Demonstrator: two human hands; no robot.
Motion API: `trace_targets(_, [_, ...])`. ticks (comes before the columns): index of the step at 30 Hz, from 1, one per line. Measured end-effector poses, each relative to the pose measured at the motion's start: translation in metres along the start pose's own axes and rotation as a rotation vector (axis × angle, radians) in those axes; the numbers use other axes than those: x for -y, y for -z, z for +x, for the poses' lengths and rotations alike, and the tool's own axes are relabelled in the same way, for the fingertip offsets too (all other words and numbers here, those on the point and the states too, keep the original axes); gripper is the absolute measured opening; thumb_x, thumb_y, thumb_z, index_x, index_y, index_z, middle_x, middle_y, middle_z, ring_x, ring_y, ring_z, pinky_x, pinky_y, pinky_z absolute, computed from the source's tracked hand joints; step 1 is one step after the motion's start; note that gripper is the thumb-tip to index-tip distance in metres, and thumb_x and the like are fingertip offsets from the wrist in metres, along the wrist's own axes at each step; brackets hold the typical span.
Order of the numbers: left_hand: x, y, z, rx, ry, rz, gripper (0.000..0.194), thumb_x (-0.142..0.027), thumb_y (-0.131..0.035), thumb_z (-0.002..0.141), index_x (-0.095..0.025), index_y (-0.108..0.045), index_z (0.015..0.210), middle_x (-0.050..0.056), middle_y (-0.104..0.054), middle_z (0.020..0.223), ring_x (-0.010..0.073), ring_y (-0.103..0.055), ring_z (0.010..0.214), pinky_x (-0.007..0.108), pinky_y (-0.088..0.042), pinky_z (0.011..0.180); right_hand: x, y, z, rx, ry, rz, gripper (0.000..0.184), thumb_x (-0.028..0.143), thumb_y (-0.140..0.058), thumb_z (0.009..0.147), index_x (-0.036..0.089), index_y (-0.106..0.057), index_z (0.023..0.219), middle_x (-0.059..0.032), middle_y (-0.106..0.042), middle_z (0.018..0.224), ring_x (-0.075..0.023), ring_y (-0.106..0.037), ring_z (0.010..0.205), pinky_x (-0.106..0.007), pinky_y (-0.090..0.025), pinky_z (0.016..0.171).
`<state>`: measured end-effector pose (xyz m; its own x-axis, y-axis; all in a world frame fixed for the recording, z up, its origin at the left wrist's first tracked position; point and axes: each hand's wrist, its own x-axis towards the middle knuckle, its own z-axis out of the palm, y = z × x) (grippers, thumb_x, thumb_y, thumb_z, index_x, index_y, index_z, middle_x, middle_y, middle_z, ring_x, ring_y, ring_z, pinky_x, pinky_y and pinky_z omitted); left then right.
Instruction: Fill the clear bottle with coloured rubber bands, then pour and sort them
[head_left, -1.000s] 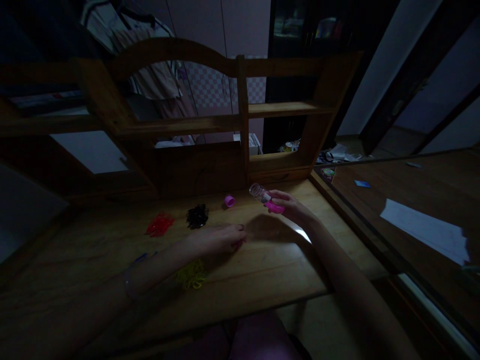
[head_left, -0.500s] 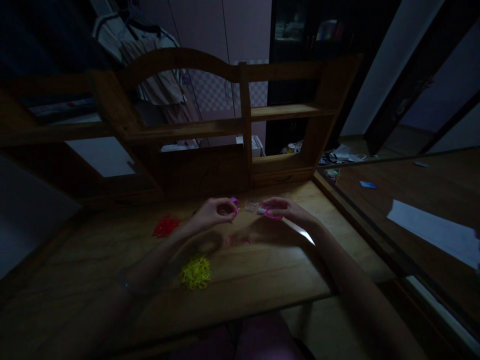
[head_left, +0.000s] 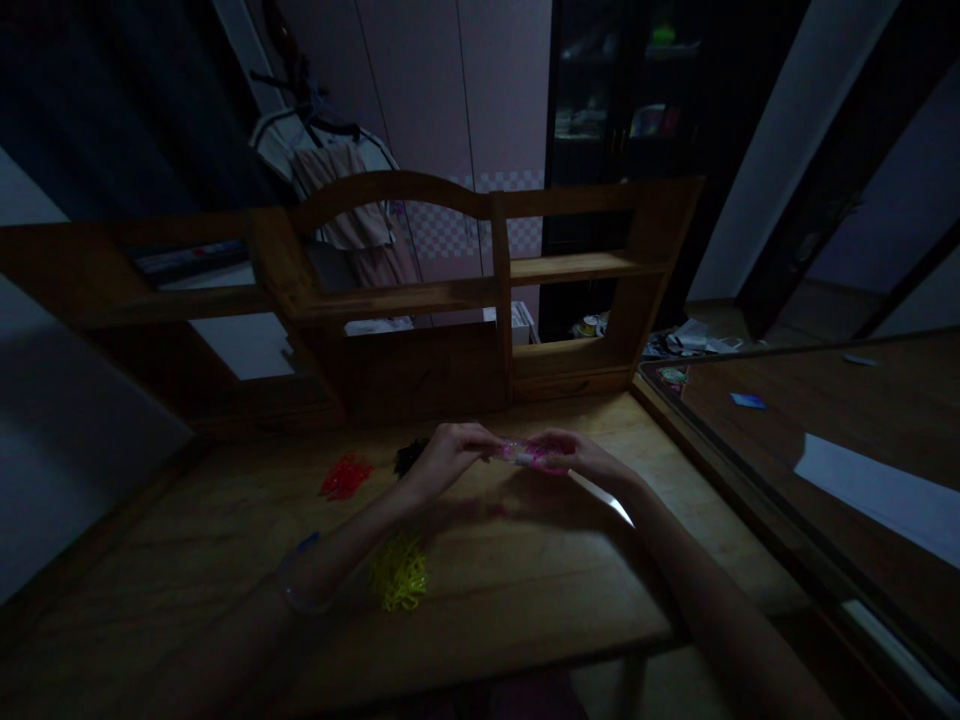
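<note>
My right hand (head_left: 581, 458) is closed around a small clear container (head_left: 516, 452) that lies sideways above the table, with pink at its right part. My left hand (head_left: 456, 452) is closed at the container's left end, fingertips touching or very near it. What those fingers pinch is hidden. Below my left forearm lies a heap of yellow rubber bands (head_left: 399, 575). Farther left sits a pile of red bands (head_left: 345, 476). A black pile (head_left: 409, 457) shows partly behind my left hand.
The wooden table (head_left: 525, 590) has a shelf unit (head_left: 405, 300) along its back. To the right, a lower brown surface holds a white sheet (head_left: 877, 490) and a blue card (head_left: 748, 401). A bright strip (head_left: 606, 498) lies beside my right wrist.
My left hand, which pinched a small purple-pink item apart from the container, has moved right to the container's end. That item is now hidden. The view has tilted up, showing the black pile.
</note>
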<state>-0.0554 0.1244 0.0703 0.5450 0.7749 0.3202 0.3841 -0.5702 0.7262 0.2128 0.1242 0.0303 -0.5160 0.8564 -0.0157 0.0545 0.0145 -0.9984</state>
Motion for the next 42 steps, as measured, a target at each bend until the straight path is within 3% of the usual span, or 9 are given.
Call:
trace_targets(3, [-0.005,0.0,0.0,-0.009,0.001,-0.006,0.025,-0.016,-0.057,0.086,-0.021,-0.077,0.101,0.005,-0.075,0.097,0.0185,-0.068,0.089,0.028,-0.05,0.08,-0.001,-0.001,0.001,-0.024,0.004,0.018,0.041,0.036,-0.077,0.076,0.024,-0.068,0.113,-0.0045,-0.069,0.112,-0.021,-0.063,0.1,-0.034,-0.048,0.085])
trace_targets(6, [-0.011,-0.004,-0.001,-0.049,0.042,-0.011,0.018,-0.021,-0.06,0.086,-0.021,-0.077,0.094,0.003,-0.075,0.092,0.0184,-0.068,0.087,0.028,-0.05,0.08,0.0,-0.003,0.0,-0.022,0.021,0.023,0.038,0.035,-0.077,0.076,0.024,-0.069,0.112,-0.0042,-0.07,0.111,-0.0205,-0.063,0.101,-0.034,-0.047,0.087])
trace_targets(12, [-0.004,0.001,-0.004,-0.268,0.079,0.031,0.016,-0.036,-0.069,0.081,-0.021,-0.074,0.084,0.005,-0.07,0.093,0.0188,-0.065,0.09,0.028,-0.05,0.081,0.001,-0.002,-0.001,-0.021,0.025,0.029,0.04,0.037,-0.077,0.076,0.023,-0.069,0.112,-0.0053,-0.069,0.114,-0.0215,-0.062,0.103,-0.036,-0.046,0.091])
trace_targets(15, [0.019,0.009,-0.018,-0.171,0.141,0.035,0.019,-0.036,-0.066,0.083,-0.02,-0.074,0.089,0.006,-0.069,0.096,0.0183,-0.064,0.089,0.028,-0.05,0.08,0.002,0.001,-0.001,-0.027,0.045,0.016,0.041,0.037,-0.077,0.076,0.022,-0.069,0.113,-0.0055,-0.069,0.114,-0.0218,-0.062,0.104,-0.037,-0.045,0.092])
trace_targets(18, [0.043,0.009,-0.041,0.081,0.272,0.112,0.028,-0.037,-0.069,0.078,-0.019,-0.071,0.099,0.004,-0.068,0.092,0.0174,-0.063,0.08,0.027,-0.049,0.072,0.004,0.004,-0.002,-0.025,0.057,-0.004,0.04,0.036,-0.076,0.077,0.023,-0.068,0.114,-0.0055,-0.068,0.117,-0.0222,-0.061,0.106,-0.037,-0.045,0.093])
trace_targets(20, [0.051,0.003,-0.055,0.188,0.317,0.191,0.035,-0.04,-0.071,0.074,-0.018,-0.069,0.101,0.004,-0.066,0.09,0.0173,-0.061,0.077,0.026,-0.047,0.067,0.005,0.004,-0.003,-0.027,0.049,-0.02,0.039,0.036,-0.075,0.078,0.023,-0.068,0.115,-0.0056,-0.068,0.117,-0.0225,-0.061,0.107,-0.038,-0.045,0.093])
trace_targets(24, [0.049,-0.016,-0.065,0.185,0.342,0.264,0.029,-0.04,-0.066,0.076,-0.017,-0.068,0.095,0.004,-0.065,0.088,0.0173,-0.06,0.077,0.025,-0.044,0.066,0.003,0.003,-0.003,-0.036,0.059,-0.025,0.04,0.037,-0.075,0.078,0.023,-0.068,0.114,-0.0062,-0.068,0.117,-0.0235,-0.061,0.107,-0.04,-0.044,0.096])
trace_targets(31, [0.041,-0.047,-0.057,0.221,0.365,0.021,0.029,-0.029,-0.064,0.076,-0.015,-0.064,0.101,0.004,-0.066,0.092,0.0187,-0.063,0.082,0.027,-0.048,0.07,0.002,0.002,-0.001,-0.029,0.06,-0.026,0.039,0.035,-0.075,0.078,0.023,-0.069,0.114,-0.0065,-0.068,0.118,-0.0227,-0.061,0.108,-0.041,-0.042,0.099])
trace_targets(42, [0.001,-0.056,-0.039,0.286,0.182,0.156,0.019,-0.014,-0.055,0.077,-0.018,-0.065,0.093,0.004,-0.061,0.095,0.0189,-0.057,0.088,0.028,-0.045,0.079,-0.002,0.003,0.0,-0.042,0.068,0.005,0.039,0.033,-0.075,0.077,0.023,-0.069,0.114,-0.0054,-0.069,0.115,-0.0216,-0.062,0.104,-0.037,-0.045,0.095])
